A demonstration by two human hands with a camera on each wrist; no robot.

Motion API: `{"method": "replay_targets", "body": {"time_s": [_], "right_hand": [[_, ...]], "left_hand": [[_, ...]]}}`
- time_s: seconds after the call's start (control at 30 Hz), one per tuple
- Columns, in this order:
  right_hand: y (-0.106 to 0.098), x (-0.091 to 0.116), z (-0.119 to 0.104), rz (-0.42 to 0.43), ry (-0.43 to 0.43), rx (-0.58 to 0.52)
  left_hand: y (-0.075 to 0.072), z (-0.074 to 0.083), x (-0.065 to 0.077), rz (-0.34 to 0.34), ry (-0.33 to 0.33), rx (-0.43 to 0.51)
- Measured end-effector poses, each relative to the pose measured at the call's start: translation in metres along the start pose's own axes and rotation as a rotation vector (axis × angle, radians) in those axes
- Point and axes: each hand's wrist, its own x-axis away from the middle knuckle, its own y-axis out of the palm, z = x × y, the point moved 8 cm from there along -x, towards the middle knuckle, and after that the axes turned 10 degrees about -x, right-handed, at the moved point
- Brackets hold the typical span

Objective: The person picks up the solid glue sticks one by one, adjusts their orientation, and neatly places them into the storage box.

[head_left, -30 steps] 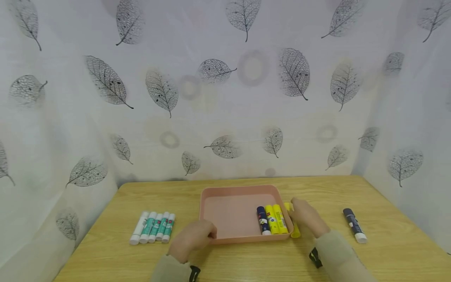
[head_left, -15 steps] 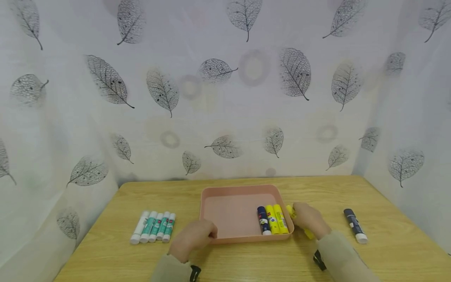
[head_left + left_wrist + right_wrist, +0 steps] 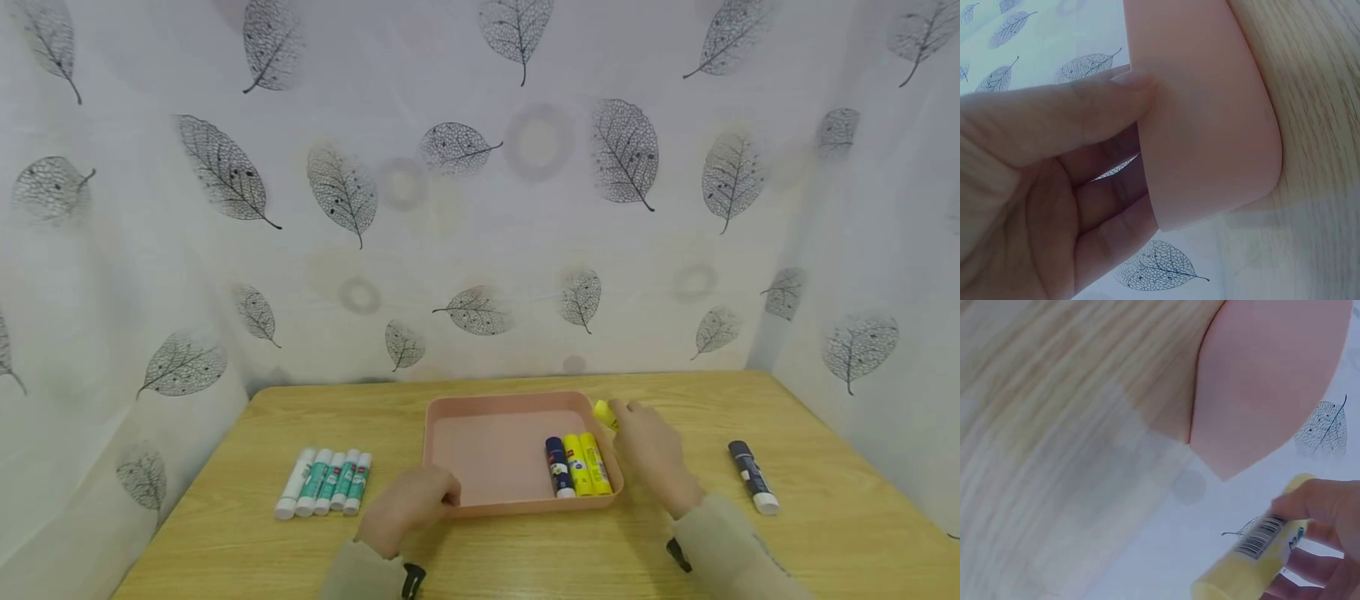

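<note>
My left hand [image 3: 414, 502] pinches the front left corner of a pink tray [image 3: 517, 507], thumb outside the wall and fingers inside, as the left wrist view shows. My right hand [image 3: 651, 450] holds a yellow glue stick [image 3: 1254, 550] between thumb and fingers, raised beside the tray's right wall. In the head view only one end of that stick shows past the fingers. Inside the tray, against its right side, lie a dark blue glue stick [image 3: 559, 468] and two yellow glue sticks [image 3: 587, 465] side by side.
Several white and green glue sticks [image 3: 324, 482] lie in a row on the wooden table [image 3: 510, 558], left of the tray. A dark glue stick with a white cap [image 3: 753, 477] lies alone on the right. A leaf-patterned curtain [image 3: 480, 217] stands behind the table.
My right hand has lifted the yellow glue stick from the table beside the tray, up and toward its right wall. My left hand has stayed on the tray's corner.
</note>
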Motion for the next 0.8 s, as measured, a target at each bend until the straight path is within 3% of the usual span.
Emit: {"method": "replay_targets", "body": {"time_s": [0.23, 0.33, 0.53, 0.63, 0.8], "right_hand": [[0.002, 0.0, -0.027, 0.144, -0.123, 0.049], [-0.003, 0.003, -0.046, 0.152, -0.155, 0.035], [0.007, 0.003, -0.075, 0.17, -0.277, 0.076], [0.011, 0.005, -0.091, 0.181, -0.346, 0.057], [0.019, 0.005, -0.11, 0.198, -0.388, -0.005]], "left_hand": [[0.0, -0.001, 0.0, -0.003, -0.003, 0.001], [-0.001, -0.001, 0.0, 0.0, 0.005, -0.008], [-0.001, 0.0, 0.0, -0.008, 0.009, -0.023], [-0.001, 0.0, 0.0, -0.01, 0.008, -0.029], [0.002, 0.0, -0.002, -0.01, 0.013, -0.036]]}}
